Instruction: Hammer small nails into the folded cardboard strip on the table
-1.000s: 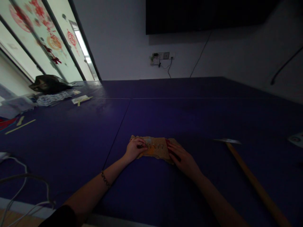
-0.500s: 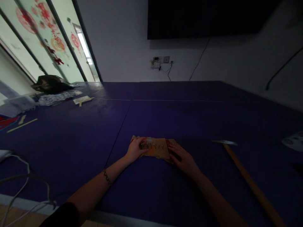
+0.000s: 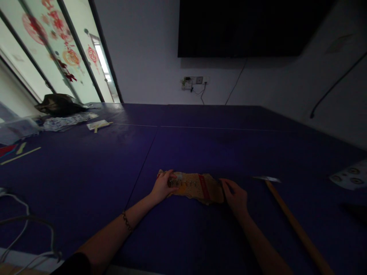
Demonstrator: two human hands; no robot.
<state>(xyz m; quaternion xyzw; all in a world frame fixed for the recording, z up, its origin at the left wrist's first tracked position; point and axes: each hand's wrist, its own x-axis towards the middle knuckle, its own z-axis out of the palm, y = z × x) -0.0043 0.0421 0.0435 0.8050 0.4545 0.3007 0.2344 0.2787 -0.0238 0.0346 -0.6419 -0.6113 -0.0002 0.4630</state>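
A torn brown piece of cardboard (image 3: 187, 185) with a red stripe lies on the purple tabletop. Along its middle runs a row of several small dark bits, too dim to name for certain. My left hand (image 3: 163, 187) is closed over the left end of the cardboard, thumb in front and fingers behind. At its right end, my right hand (image 3: 236, 196) has curled fingers with the tips pressed together by the edge; whatever is between them is hidden. A hammer (image 3: 289, 214) with a wooden handle lies to the right of this hand.
The purple table (image 3: 183, 149) reaches back to the wall below a dark screen (image 3: 237, 28). White cables (image 3: 27, 214) lie at the near left. A black bag (image 3: 61, 104) and papers are at the far left. A pale sheet with round marks (image 3: 351, 175) lies at the right.
My right hand has slid right, off the top of the cardboard to its right edge, uncovering the red stripe and right end. My left hand stays on the left end. The view has shifted slightly.
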